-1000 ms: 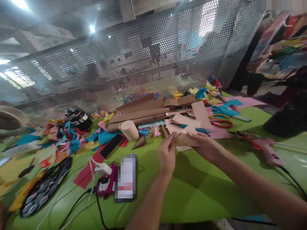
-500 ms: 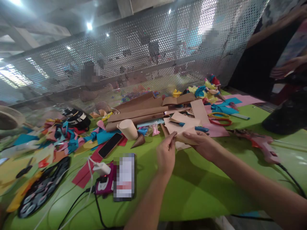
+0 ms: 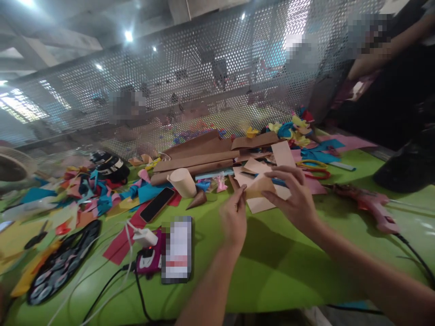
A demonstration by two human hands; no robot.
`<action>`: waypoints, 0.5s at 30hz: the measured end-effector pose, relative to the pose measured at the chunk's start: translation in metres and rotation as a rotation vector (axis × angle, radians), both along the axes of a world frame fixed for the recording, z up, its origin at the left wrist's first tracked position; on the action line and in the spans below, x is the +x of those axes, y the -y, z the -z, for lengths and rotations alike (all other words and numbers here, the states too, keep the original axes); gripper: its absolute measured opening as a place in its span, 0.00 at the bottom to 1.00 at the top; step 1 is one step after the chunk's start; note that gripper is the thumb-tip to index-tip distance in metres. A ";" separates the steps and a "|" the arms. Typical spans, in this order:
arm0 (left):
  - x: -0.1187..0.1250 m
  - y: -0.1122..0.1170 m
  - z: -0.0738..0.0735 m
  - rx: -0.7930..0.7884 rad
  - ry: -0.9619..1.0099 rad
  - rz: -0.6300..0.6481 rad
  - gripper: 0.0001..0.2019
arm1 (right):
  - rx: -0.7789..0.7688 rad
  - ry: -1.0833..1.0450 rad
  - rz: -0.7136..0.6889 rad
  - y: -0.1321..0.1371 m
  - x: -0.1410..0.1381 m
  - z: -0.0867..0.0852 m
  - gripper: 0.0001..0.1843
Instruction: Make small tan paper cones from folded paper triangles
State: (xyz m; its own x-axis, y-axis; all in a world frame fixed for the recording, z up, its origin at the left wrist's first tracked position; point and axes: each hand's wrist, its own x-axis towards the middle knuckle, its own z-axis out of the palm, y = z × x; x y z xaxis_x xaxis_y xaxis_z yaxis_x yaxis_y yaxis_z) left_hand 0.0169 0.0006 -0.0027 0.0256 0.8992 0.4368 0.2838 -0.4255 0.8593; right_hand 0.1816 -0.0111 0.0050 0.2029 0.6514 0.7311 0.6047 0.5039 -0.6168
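Your right hand (image 3: 295,201) has spread wider

Thumb and fingers, together on the tan paper piece (image 3: 260,188) a moment ago, now stand apart at its right end; whether they grip, I can't tell. Your left hand (image 3: 234,217) pinches its left end above the table (image 3: 272,285), so that side probably steadies it.

A green desk (image 3: 272,280) fills the near part of the room, its glossy top catching light at the right. Beyond it, a grey perforated metal partition (image 3: 204,95) runs from left to right, with a bright opening (image 3: 16,106) showing through at the far left. Overhead, a grey ceiling (image 3: 156,18) with heavy beams carries glaring white lamps (image 3: 128,36).
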 end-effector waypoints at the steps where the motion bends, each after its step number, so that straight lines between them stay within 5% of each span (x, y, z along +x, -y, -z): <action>1: 0.001 0.000 0.001 0.007 0.009 0.001 0.14 | 0.051 0.112 0.013 0.001 -0.001 -0.001 0.14; 5: 0.001 0.001 0.002 -0.005 0.035 0.015 0.15 | 0.108 0.363 0.045 0.003 -0.008 0.002 0.16; 15: 0.000 0.000 0.003 -0.009 0.038 0.004 0.14 | 0.096 0.394 0.018 0.002 -0.011 0.006 0.09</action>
